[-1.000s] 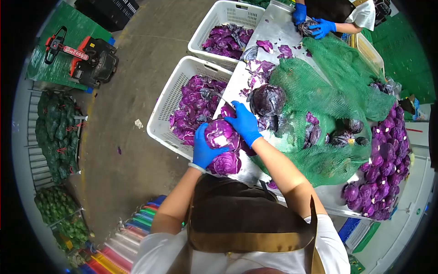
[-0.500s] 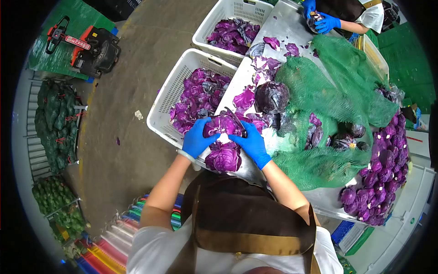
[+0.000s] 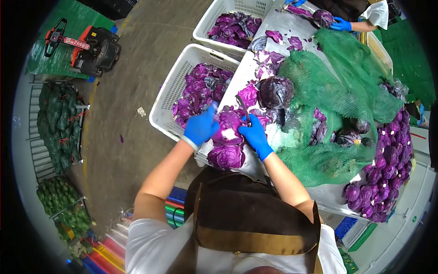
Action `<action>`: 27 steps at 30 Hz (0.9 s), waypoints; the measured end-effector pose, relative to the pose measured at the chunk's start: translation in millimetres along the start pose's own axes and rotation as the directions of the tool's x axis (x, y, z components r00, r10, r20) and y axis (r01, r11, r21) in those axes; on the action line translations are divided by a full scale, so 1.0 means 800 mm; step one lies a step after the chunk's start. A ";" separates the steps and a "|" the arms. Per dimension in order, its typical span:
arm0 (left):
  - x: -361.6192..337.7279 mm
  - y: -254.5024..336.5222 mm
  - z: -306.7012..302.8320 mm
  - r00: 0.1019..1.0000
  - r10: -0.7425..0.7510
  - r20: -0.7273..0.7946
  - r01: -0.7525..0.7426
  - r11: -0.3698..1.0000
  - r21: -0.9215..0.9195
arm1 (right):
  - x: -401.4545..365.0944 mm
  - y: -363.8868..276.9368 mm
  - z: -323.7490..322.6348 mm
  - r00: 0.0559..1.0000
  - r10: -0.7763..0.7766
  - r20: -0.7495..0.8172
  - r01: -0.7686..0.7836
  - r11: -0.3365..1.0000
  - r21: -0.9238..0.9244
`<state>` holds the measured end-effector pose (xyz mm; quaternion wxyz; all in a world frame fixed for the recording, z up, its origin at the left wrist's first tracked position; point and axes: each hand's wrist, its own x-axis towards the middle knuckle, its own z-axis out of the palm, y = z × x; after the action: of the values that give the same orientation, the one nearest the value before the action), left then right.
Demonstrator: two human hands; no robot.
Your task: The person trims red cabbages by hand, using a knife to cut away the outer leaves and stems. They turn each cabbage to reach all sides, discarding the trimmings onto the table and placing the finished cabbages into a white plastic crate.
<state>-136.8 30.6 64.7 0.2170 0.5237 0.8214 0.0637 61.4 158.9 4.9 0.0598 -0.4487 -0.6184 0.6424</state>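
A trimmed red cabbage (image 3: 229, 126) with a pale cut stem sits between my hands at the table's near left corner. My left hand (image 3: 200, 128), in a blue glove, is at its left side; motion smears the fingers. My gloved right hand (image 3: 255, 139) is closed on a knife (image 3: 243, 108), whose dark curved blade points up and left beyond the cabbage. Closer to my body lies another red cabbage (image 3: 226, 156). Loose purple leaves (image 3: 248, 95) and a large dark whole cabbage (image 3: 276, 92) lie just past my right hand.
White crates (image 3: 160, 106) of cabbage leaves stand along the table's left side. Green netting (image 3: 315, 75) covers much of the metal table (image 3: 319, 198), with a pile of trimmed cabbages (image 3: 388, 169) at right. Opposite, a co-worker's gloved hand (image 3: 341, 24) touches a cabbage (image 3: 323, 18).
My left hand has shifted off the front of the cabbage to its left side. The knife blade has swung up and left. The co-worker's hands have moved apart.
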 end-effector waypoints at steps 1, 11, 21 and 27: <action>0.009 -0.028 0.005 0.996 -0.087 -0.006 0.087 0.993 -0.074 | -0.008 -0.005 0.000 1.000 -0.009 -0.026 0.006 0.996 -0.087; -0.019 0.033 0.008 0.889 0.179 -0.422 -0.316 0.906 -0.282 | -0.009 0.017 -0.006 0.997 -0.054 0.058 0.054 0.999 0.010; -0.056 0.038 0.071 0.901 0.265 -0.343 -0.373 0.878 -0.302 | 0.001 0.042 -0.030 0.972 -0.224 -0.063 0.147 0.800 -0.582; -0.100 -0.013 0.060 0.912 0.311 -0.267 -0.400 0.819 -0.411 | 0.024 0.007 -0.036 0.995 -0.102 0.001 0.080 0.776 -0.625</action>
<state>-96.7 -50.6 41.5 0.2396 0.5940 0.6869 0.3434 71.5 191.0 -4.6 -0.0510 -0.4232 -0.8160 0.3904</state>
